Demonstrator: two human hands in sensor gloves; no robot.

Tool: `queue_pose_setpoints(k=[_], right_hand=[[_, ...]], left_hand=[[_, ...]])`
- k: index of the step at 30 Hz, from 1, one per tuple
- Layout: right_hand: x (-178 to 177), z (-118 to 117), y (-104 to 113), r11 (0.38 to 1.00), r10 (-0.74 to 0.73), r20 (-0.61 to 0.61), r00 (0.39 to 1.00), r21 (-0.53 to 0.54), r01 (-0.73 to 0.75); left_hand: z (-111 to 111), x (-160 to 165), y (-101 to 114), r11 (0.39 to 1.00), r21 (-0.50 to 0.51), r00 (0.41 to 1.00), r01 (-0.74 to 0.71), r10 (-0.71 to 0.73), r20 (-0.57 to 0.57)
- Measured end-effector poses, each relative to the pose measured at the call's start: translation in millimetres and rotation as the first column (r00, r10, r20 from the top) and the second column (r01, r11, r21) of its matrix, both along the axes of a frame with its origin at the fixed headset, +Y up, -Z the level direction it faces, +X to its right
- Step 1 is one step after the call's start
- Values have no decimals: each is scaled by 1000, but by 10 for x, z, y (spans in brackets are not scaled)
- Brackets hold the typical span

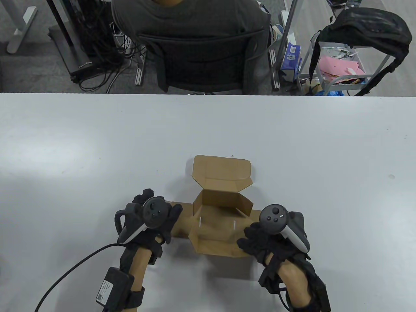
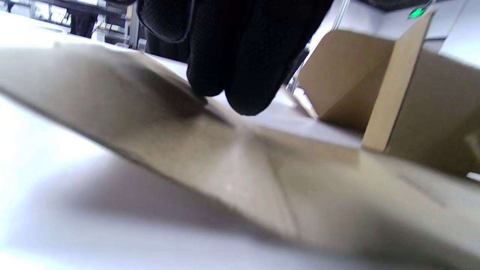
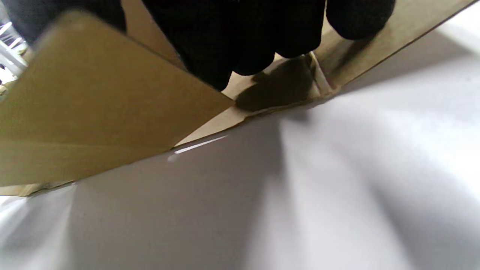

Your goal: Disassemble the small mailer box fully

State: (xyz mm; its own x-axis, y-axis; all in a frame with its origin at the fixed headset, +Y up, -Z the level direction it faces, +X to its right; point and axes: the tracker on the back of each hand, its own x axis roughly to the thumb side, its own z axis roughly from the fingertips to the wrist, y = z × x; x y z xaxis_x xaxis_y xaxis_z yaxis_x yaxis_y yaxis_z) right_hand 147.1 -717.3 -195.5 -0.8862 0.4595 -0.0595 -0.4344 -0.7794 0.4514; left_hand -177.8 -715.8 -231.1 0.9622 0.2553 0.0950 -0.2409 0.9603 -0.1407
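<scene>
A small brown cardboard mailer box lies partly unfolded on the white table. Its lid stands up at the far side and its side panels are spread flat. My left hand presses its fingertips down on the flattened left panel. My right hand presses on the flattened right panel. A raised flap stands beside the right fingers. Neither hand grips anything.
A person in a black mesh chair sits beyond the table's far edge. A cart with a black bag stands at the far right. A cable runs from my left wrist across the table.
</scene>
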Motion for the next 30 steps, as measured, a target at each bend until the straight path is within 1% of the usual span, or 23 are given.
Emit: queue_pose_setpoints(k=[2, 3, 4, 5, 7, 8, 9, 10, 11, 12, 13, 14, 15, 16, 17, 18, 19, 21, 23, 25, 26, 29, 30], right_hand=[[-29, 20, 26, 1000, 7, -24, 1000, 21, -6], [-49, 28, 44, 999, 11, -36, 999, 38, -10], [-69, 33, 77, 997, 14, -41, 999, 80, -11], [-94, 38, 123, 986, 22, -58, 998, 166, -12], [-136, 59, 216, 953, 57, -65, 996, 301, -35], [-152, 70, 247, 940, 74, -74, 995, 339, -44], [-170, 89, 279, 925, 98, -84, 992, 375, -60], [-187, 109, 295, 918, 105, -83, 991, 390, -64], [-200, 119, 295, 914, 109, -89, 990, 400, -65], [-214, 124, 289, 915, 123, -97, 988, 396, -74], [-224, 127, 280, 915, 128, -100, 987, 396, -79], [-232, 125, 264, 916, 140, -101, 985, 392, -89], [-240, 123, 246, 918, 157, -103, 982, 383, -107], [-247, 123, 230, 914, 179, -101, 979, 385, -127], [-250, 123, 218, 914, 192, -102, 976, 381, -140], [-255, 126, 201, 916, 207, -107, 972, 371, -154], [-257, 127, 191, 916, 213, -111, 971, 369, -159], [-264, 130, 163, 918, 229, -119, 966, 356, -174], [-268, 126, 139, 918, 241, -129, 962, 352, -183], [-267, 118, 116, 922, 243, -137, 960, 342, -185], [-266, 111, 97, 925, 247, -147, 958, 330, -188], [-242, 67, 12, 941, 253, -163, 954, 270, -203], [-229, 44, -23, 945, 252, -173, 952, 256, -204]], left_hand=[[-28, -11, -57, 999, -52, 1000, 3, -3, 0], [-32, -26, -57, 998, -64, 1000, -10, 10, -5], [-35, -32, -54, 998, -61, 999, -32, 32, -9], [-40, -40, -51, 997, -67, 999, -44, 44, -8], [-34, -44, -3, 998, -63, 1000, -24, 25, 15], [-22, -44, 40, 999, -41, 1000, -9, 10, 22], [14, -35, 136, 999, 36, 1000, 11, -12, 22], [61, -17, 252, 991, 134, 999, 16, -20, 31], [101, 1, 332, 980, 197, 999, 13, -21, 40], [180, 36, 453, 955, 297, 998, -10, -9, 63], [238, 65, 524, 929, 368, 996, -42, 10, 89], [303, 109, 594, 889, 447, 990, -98, 41, 136], [355, 161, 635, 856, 492, 979, -156, 69, 189], [397, 228, 656, 833, 511, 963, -212, 89, 254], [411, 272, 653, 833, 502, 952, -233, 90, 293], [416, 351, 620, 855, 455, 930, -248, 79, 359], [412, 397, 589, 872, 424, 919, -242, 67, 387], [374, 523, 451, 935, 320, 906, -156, 6, 423], [335, 608, 314, 974, 224, 896, -35, -69, 440], [305, 651, 223, 989, 144, 883, 44, -106, 458], [286, 662, 180, 993, 99, 884, 63, -101, 457], [245, 636, 88, 995, -56, 893, 78, -45, 447], [236, 618, 51, 988, -130, 896, 88, -22, 443]])
